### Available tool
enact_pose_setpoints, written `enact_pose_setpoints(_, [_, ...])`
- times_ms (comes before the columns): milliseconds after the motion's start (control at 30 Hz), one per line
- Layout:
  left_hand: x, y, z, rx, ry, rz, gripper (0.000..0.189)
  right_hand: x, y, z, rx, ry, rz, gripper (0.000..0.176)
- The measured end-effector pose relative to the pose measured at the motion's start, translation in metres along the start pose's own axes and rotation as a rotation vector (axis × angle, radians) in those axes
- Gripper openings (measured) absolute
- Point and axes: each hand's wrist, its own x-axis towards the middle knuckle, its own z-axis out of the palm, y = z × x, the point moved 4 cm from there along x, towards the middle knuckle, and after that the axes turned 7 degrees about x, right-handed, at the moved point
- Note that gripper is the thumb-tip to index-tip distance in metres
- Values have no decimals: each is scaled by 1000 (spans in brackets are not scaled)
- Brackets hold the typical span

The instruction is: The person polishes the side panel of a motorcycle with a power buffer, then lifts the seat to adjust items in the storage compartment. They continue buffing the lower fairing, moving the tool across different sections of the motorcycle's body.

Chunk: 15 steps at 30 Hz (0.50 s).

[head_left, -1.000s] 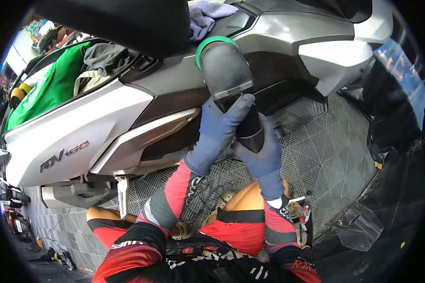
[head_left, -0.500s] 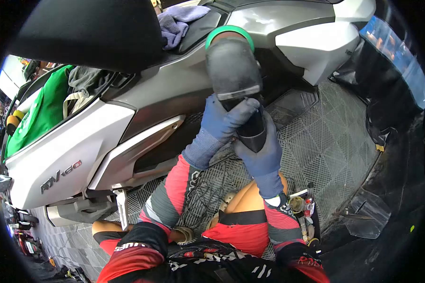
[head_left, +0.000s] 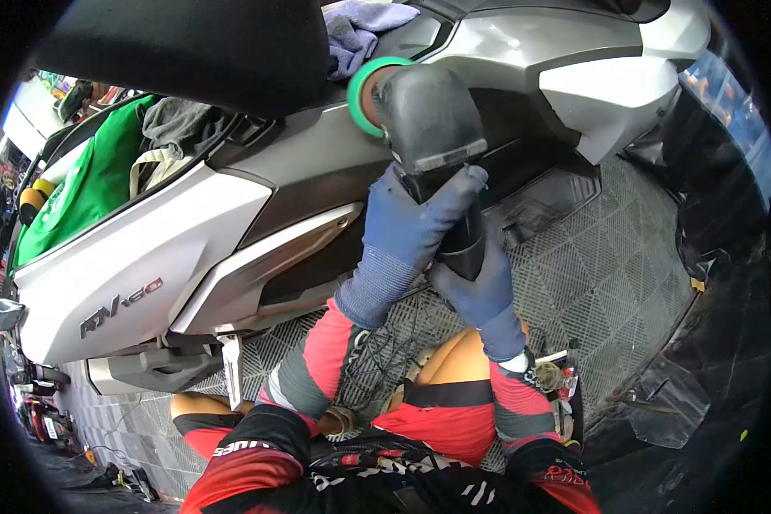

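Observation:
A black polisher [head_left: 433, 116] with a green-rimmed round pad [head_left: 357, 96] is held in both my gloved hands. My left hand [head_left: 415, 214], in a blue glove, wraps the neck just behind the head, thumb across the top. Lower down, my right hand [head_left: 481, 278] grips the rear end of the handle from the right side. The pad is tilted to the left, close to the dark grey side panel [head_left: 313, 146] of the scooter below its seat [head_left: 188, 51].
A purple cloth [head_left: 364, 30] lies on the scooter beside the seat. Green fabric [head_left: 94, 184] and grey cloth fill the open compartment at left. The side stand [head_left: 231, 368] reaches down to the grey tiled floor [head_left: 608, 257]. Small bottles [head_left: 565, 373] stand by my right knee.
The polisher's head has turned, so its pad now faces left instead of up and away. The scooter sits slightly further right in view. Both hands keep their hold.

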Motion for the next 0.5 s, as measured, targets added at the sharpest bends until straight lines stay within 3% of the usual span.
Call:
enact_pose_setpoints(100, [-2, -5, -2, -4, 51, 5, 42, 4, 2, -2, 91, -150, 119, 76])
enact_pose_setpoints(200, [-3, -18, 4, -76, 71, -26, 41, -1, 11, -11, 27, -61, 16, 77])
enact_pose_setpoints(300, [0, -23, 22, -259, -193, 44, 43, -11, 9, -22, -151, 86, -5, 79])
enact_pose_setpoints(467, [-3, -58, 57, -204, -346, 29, 43, -28, 43, -62, -234, 185, -42, 80])
enact_pose_setpoints(500, [-2, -69, 63, -167, -379, 11, 46, -32, 50, -69, -233, 185, 50, 80])
